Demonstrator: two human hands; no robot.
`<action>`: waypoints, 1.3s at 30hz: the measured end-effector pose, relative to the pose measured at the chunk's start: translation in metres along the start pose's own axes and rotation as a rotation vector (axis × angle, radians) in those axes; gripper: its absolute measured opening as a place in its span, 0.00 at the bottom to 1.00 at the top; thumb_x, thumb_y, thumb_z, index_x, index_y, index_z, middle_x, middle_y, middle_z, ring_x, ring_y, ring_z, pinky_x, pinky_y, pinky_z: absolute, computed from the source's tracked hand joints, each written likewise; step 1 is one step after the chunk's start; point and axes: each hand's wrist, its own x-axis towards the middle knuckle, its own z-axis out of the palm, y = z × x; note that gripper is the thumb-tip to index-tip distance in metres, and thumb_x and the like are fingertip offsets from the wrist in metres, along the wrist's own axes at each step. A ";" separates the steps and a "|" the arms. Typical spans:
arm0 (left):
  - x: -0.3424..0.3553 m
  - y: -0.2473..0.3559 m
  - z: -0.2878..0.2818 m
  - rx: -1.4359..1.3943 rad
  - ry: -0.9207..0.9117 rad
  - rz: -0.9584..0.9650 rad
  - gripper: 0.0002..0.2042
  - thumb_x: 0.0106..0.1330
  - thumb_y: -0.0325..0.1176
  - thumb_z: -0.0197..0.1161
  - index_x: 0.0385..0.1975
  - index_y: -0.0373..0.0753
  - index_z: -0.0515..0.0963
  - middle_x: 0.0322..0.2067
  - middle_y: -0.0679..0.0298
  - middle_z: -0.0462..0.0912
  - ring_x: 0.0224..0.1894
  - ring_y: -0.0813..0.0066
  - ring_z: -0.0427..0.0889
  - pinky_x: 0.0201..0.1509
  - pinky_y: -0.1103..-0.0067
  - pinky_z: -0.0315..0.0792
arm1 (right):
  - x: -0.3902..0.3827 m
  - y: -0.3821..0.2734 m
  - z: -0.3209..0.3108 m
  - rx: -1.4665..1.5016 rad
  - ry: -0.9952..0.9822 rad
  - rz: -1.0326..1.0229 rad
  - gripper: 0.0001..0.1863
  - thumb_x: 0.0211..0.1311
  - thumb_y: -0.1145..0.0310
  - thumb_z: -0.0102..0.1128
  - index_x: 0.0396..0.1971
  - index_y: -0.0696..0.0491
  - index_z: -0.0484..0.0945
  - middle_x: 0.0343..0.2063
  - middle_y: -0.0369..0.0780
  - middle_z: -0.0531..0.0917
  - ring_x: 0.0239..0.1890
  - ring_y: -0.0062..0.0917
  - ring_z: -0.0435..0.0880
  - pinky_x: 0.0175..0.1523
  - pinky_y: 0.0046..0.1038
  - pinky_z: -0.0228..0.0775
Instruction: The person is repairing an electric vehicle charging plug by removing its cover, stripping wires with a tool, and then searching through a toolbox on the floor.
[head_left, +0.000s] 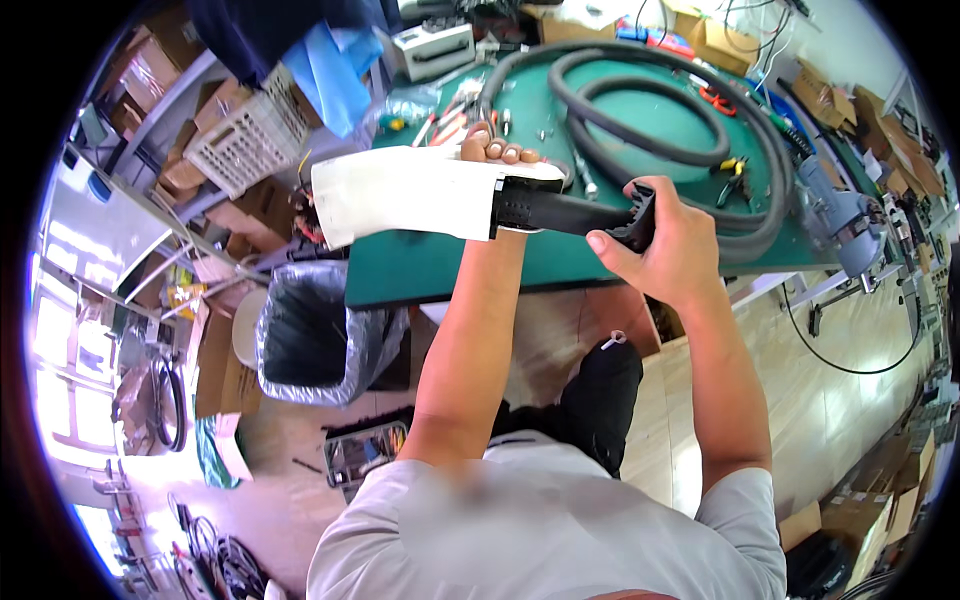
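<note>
Above the near edge of the green bench mat, I hold up a long white housing with a smooth, slightly curved shell. My left hand supports it from beneath, fingertips curling over its far side; the palm is hidden. Out of the housing's right end sticks a black bar-like part. My right hand grips a black ribbed end piece at that bar's right end, thumb on the near side and fingers behind. Whether the bar and end piece are joined I cannot tell.
A thick black hose lies coiled across the mat. Near it are black-and-yellow pliers and a grey power tool. A lined bin stands below the bench's left corner, a white crate beyond it, and a toolbox on the floor.
</note>
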 end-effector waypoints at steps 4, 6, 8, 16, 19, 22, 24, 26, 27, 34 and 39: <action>-0.036 -0.002 0.006 0.081 0.192 0.098 0.05 0.66 0.35 0.56 0.37 0.44 0.74 0.19 0.73 0.74 0.23 0.78 0.74 0.34 0.72 0.77 | -0.016 0.001 0.011 0.020 0.022 -0.088 0.34 0.38 0.44 0.70 0.36 0.58 0.72 0.16 0.39 0.77 0.18 0.31 0.80 0.24 0.28 0.71; -0.042 0.000 0.004 0.045 0.211 0.073 0.05 0.66 0.37 0.56 0.37 0.45 0.74 0.19 0.74 0.74 0.24 0.78 0.74 0.34 0.72 0.77 | -0.017 0.002 0.014 0.008 0.069 -0.147 0.33 0.36 0.45 0.71 0.34 0.57 0.72 0.16 0.38 0.76 0.18 0.30 0.79 0.24 0.27 0.71; -0.051 0.009 -0.002 -0.033 0.120 -0.068 0.10 0.64 0.39 0.59 0.39 0.41 0.74 0.27 0.69 0.76 0.32 0.77 0.76 0.40 0.76 0.74 | -0.019 0.003 0.015 0.013 0.074 -0.165 0.34 0.36 0.45 0.72 0.34 0.57 0.72 0.16 0.37 0.76 0.18 0.29 0.79 0.24 0.26 0.71; -0.089 0.029 -0.005 0.911 0.339 -0.127 0.16 0.66 0.45 0.57 0.36 0.35 0.75 0.34 0.63 0.77 0.39 0.78 0.75 0.44 0.80 0.70 | -0.015 0.003 0.017 -0.066 0.095 -0.115 0.33 0.34 0.45 0.73 0.35 0.55 0.72 0.19 0.37 0.78 0.18 0.29 0.79 0.25 0.26 0.72; -0.091 0.032 0.006 1.411 0.143 -0.038 0.18 0.70 0.47 0.51 0.39 0.36 0.74 0.35 0.61 0.78 0.36 0.73 0.76 0.40 0.75 0.70 | -0.013 0.003 0.015 -0.064 0.114 -0.092 0.33 0.33 0.45 0.73 0.35 0.54 0.72 0.20 0.36 0.79 0.18 0.28 0.79 0.25 0.25 0.71; -0.105 0.034 -0.012 1.872 0.219 0.070 0.15 0.69 0.43 0.51 0.41 0.36 0.73 0.37 0.57 0.79 0.38 0.67 0.77 0.42 0.71 0.70 | -0.014 0.002 0.015 -0.045 0.127 -0.087 0.33 0.33 0.45 0.74 0.34 0.54 0.72 0.19 0.35 0.78 0.17 0.28 0.78 0.24 0.25 0.70; -0.116 0.039 -0.011 2.051 -0.303 0.222 0.15 0.66 0.40 0.54 0.47 0.38 0.71 0.44 0.54 0.76 0.48 0.61 0.76 0.50 0.69 0.68 | -0.018 0.005 0.015 -0.036 0.131 -0.094 0.33 0.32 0.45 0.74 0.34 0.54 0.72 0.18 0.35 0.78 0.16 0.28 0.77 0.23 0.25 0.70; -0.134 0.048 0.011 2.055 -0.179 -0.213 0.16 0.64 0.37 0.55 0.48 0.37 0.71 0.43 0.54 0.77 0.47 0.58 0.76 0.51 0.69 0.69 | -0.018 0.004 0.013 -0.048 0.104 -0.068 0.33 0.33 0.45 0.73 0.33 0.54 0.72 0.17 0.35 0.77 0.16 0.29 0.77 0.23 0.26 0.70; -0.140 0.046 0.027 1.951 -0.152 -0.363 0.15 0.63 0.35 0.57 0.48 0.37 0.73 0.43 0.55 0.78 0.47 0.62 0.77 0.51 0.71 0.70 | -0.016 0.003 0.012 -0.055 0.096 -0.057 0.33 0.34 0.45 0.73 0.33 0.54 0.72 0.16 0.35 0.77 0.16 0.29 0.78 0.23 0.26 0.70; -0.167 0.066 0.097 1.744 -0.419 -0.267 0.07 0.58 0.27 0.61 0.36 0.34 0.78 0.31 0.59 0.82 0.33 0.66 0.82 0.40 0.77 0.74 | -0.012 0.005 0.046 -0.195 0.088 -0.071 0.35 0.36 0.41 0.70 0.34 0.56 0.72 0.15 0.39 0.78 0.18 0.32 0.80 0.24 0.28 0.72; -0.137 0.080 0.069 2.273 -0.307 0.446 0.08 0.56 0.26 0.61 0.36 0.36 0.78 0.38 0.58 0.80 0.42 0.62 0.78 0.48 0.72 0.70 | -0.019 0.005 0.050 -0.162 0.070 -0.056 0.34 0.36 0.44 0.71 0.35 0.57 0.72 0.19 0.39 0.79 0.21 0.31 0.81 0.26 0.28 0.73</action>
